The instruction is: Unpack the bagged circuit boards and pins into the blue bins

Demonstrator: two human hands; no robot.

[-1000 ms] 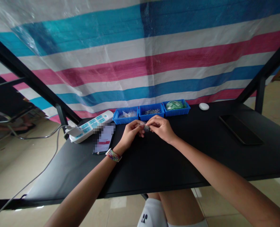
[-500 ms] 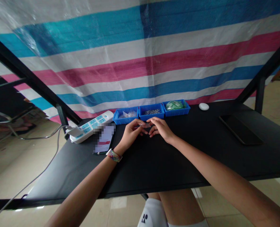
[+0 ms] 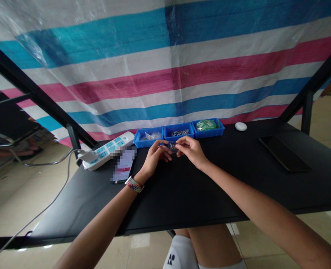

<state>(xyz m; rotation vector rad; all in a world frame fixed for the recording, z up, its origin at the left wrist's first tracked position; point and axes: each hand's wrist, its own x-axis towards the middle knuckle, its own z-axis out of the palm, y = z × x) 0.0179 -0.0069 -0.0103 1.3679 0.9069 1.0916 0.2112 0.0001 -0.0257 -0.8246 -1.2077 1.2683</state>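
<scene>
A small clear plastic bag [image 3: 172,147] is stretched between my two hands above the black table. My left hand [image 3: 155,156], a patterned band on its wrist, pinches the bag's left side between thumb and forefinger. Thumb and fingers of my right hand [image 3: 191,150] are closed on its right side. Just behind them stand three blue bins in a row. The left bin [image 3: 148,143] contains clear plastic bags [image 3: 153,135], the middle bin [image 3: 180,138] small metal pieces like screws or nails [image 3: 180,132], the right bin [image 3: 210,133] green packets [image 3: 206,124].
A white power strip [image 3: 109,149] with a plugged-in cable lies at the left, beside a phone [image 3: 124,164] with a lit, blurred screen. To the right are a white oval object [image 3: 240,126] and a dark phone [image 3: 284,153]. A striped sheet [image 3: 165,74] hangs behind the table [image 3: 182,198].
The clear bag has turned to show more of its face between my hands. My right hand's fingers have drawn in onto its edge. The bins have not moved.
</scene>
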